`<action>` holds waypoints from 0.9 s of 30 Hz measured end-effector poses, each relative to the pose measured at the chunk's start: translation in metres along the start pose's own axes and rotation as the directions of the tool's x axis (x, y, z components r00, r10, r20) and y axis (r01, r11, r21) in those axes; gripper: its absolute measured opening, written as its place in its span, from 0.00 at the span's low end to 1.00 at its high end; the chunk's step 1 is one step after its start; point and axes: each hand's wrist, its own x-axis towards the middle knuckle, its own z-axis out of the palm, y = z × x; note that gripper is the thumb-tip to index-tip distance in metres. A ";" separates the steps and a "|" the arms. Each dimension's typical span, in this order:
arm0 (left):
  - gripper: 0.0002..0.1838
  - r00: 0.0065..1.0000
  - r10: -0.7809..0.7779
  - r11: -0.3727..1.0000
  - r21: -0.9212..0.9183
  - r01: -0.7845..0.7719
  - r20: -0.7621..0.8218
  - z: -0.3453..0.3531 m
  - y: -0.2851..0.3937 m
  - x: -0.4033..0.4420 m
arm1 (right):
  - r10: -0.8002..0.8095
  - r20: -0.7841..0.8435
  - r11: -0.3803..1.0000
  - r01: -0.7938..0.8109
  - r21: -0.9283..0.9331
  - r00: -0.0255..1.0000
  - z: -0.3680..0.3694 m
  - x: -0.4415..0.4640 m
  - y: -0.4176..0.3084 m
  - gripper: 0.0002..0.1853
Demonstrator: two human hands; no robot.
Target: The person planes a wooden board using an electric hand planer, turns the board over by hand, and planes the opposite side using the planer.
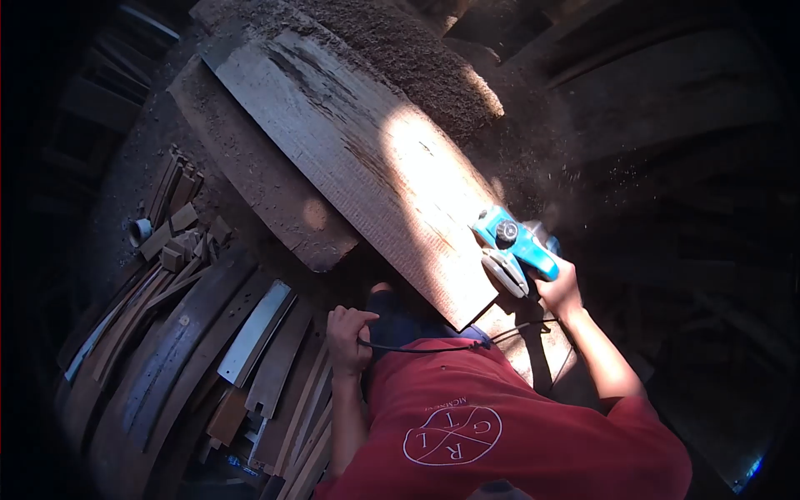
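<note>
My right hand [560, 287] is wrapped round the rear handle of a teal electric planer [521, 248]. The planer rests at the near right edge of a long, wide wooden plank [350, 167], whose surface shows ridged marks and dark cracks. Wood chips fly in the air to the planer's right. My left hand [350, 337] is closed round the black power cord [417, 348], left of the plank's near end. From there the cord runs across my waist toward the planer. The planer's sole is hidden from view.
A second thick slab [258, 179] lies under and left of the plank. Shavings [417, 62] are heaped along its far right side. Stacked boards [192, 333] and small offcuts [179, 242] fill the left, near a tape roll [140, 232]. Large dark timber [667, 92] lies at right.
</note>
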 end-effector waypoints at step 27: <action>0.15 0.862 -0.238 0.957 0.045 0.287 -0.448 -0.093 -0.058 0.010 | -0.361 0.027 0.883 0.351 -0.312 0.932 0.182 0.438 -0.245 0.20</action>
